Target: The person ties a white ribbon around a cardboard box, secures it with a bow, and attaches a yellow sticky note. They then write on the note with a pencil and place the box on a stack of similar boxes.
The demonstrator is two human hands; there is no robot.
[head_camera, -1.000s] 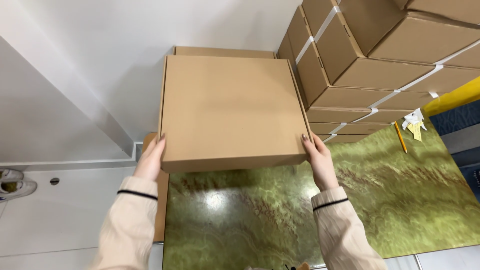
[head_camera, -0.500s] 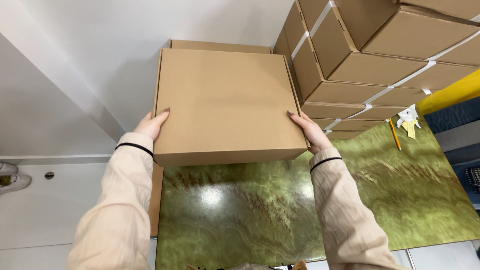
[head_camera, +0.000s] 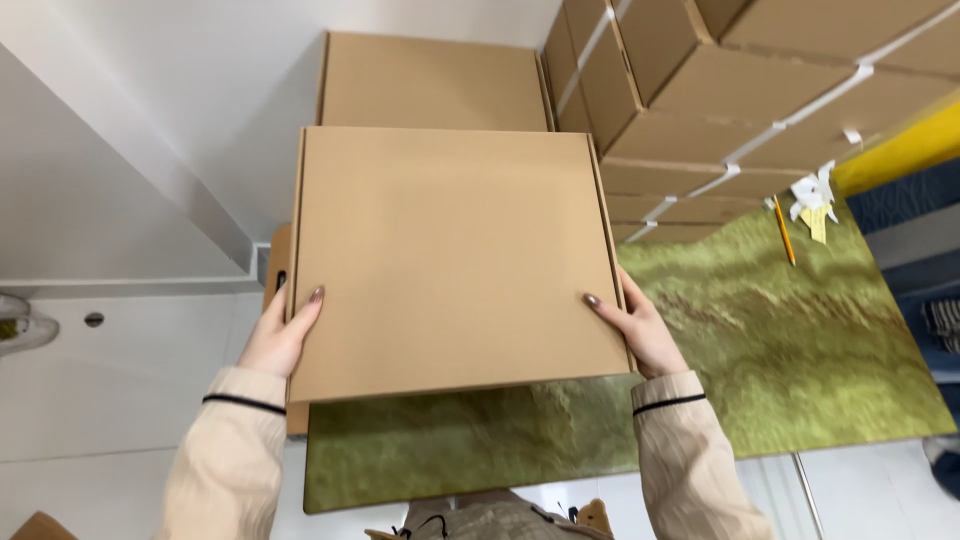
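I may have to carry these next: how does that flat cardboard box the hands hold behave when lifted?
The flat cardboard box probably stays stiff: its top shows no sag. It seems light, since the left hand and right hand grip only its side edges. The smooth sides might slip.

I see my left hand (head_camera: 277, 338) and right hand (head_camera: 632, 328) gripping a flat cardboard box (head_camera: 452, 258) above the green mat (head_camera: 800, 340).

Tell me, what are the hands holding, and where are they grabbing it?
A flat cardboard box: left hand on its left edge, right hand on its right edge.
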